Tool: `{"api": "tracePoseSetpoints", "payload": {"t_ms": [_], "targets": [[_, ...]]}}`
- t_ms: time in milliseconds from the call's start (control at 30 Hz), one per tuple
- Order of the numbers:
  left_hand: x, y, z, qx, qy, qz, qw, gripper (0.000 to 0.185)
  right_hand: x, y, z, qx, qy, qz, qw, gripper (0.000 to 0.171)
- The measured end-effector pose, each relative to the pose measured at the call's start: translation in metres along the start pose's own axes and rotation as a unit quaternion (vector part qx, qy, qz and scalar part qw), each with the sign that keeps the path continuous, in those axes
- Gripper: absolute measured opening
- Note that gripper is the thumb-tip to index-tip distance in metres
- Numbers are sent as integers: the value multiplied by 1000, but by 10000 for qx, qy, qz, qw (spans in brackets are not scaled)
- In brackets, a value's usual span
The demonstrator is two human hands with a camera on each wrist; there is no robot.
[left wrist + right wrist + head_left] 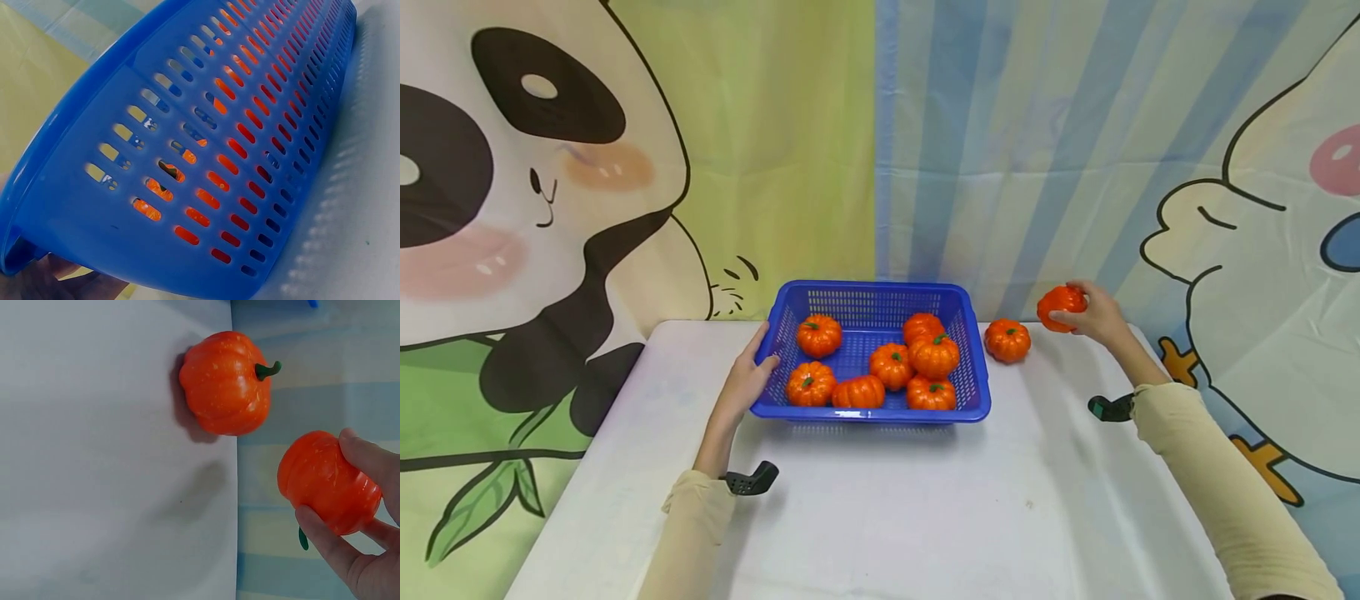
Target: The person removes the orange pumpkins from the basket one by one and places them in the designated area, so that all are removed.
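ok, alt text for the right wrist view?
A right hand grips a glossy orange pumpkin between thumb and fingers, its green stem showing past a finger. A second pumpkin sits on a white tabletop near its edge, with a striped curtain beyond.

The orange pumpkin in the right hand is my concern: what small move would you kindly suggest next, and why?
I'd probably carry the held orange pumpkin leftward over the blue perforated basket, because the right hand grips it to the basket's right, the left hand holds the left rim, and bare floor shows between the orange pumpkins inside.
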State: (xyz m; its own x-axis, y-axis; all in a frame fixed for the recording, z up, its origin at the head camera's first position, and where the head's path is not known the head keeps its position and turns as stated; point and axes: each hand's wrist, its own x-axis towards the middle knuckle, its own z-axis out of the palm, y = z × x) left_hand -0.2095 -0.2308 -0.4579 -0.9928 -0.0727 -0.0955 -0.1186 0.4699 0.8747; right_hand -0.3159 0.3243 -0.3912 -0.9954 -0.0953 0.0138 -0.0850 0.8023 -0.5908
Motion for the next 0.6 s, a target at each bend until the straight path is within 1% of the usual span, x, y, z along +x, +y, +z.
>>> {"api": "tracePoseSetpoints", "payload": {"t_ms": [167,233,300,400,500,600], "targets": [[1,0,0,-12,-20,-13,10000,67,1,6,-1,-268,-65,157,9995,76],[1,0,0,-7,-20,-15,10000,67,2,8,-1,-284,-68,210,9994,78],[0,1,0,-10,-15,-9,10000,67,2,10,0,-278,-27,227,9994,78],[0,1,0,-14,-20,-7,10000,67,1,13,0,-122,80,241,9996,75],[0,0,0,-38,-9,-27,10000,67,1,14,1,-118,195,229,9995,74],[0,0,1,-45,-15,-57,10000,67,1,14,2,-144,266,239,9993,78]]}}
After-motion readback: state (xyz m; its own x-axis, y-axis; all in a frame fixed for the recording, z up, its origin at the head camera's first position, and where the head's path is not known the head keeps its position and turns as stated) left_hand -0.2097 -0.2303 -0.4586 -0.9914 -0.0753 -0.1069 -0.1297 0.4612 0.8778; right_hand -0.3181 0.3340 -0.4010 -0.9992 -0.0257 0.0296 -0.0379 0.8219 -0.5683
